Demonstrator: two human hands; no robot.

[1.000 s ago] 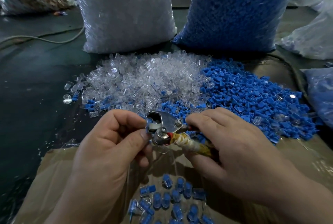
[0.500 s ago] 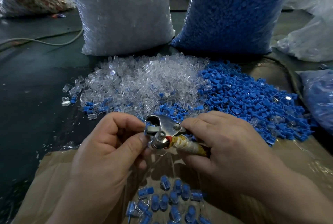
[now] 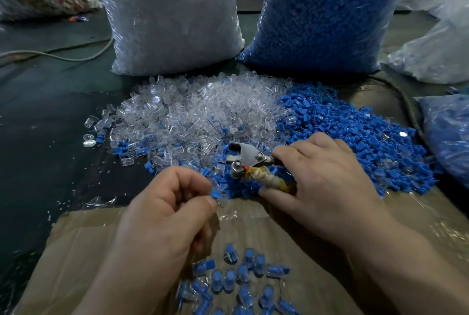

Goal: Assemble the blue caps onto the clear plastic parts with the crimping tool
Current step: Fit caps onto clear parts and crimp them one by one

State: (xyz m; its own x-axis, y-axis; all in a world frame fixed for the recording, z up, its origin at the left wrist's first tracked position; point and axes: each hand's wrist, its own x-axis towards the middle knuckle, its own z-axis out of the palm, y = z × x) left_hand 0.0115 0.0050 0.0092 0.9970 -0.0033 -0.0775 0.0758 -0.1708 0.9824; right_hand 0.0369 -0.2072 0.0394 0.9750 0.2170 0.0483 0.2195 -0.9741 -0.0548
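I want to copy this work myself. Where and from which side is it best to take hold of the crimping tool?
Grip the crimping tool by its tape-wrapped handle, coming from the right, as the right hand does now. The handle runs back toward that hand, while the metal head points left and should probably stay free for parts brought by the left hand.

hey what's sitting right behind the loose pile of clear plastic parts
A tall bag of clear parts stands directly behind the clear pile, with a bag of blue caps to its right. What lies behind the two bags is mostly hidden by them.
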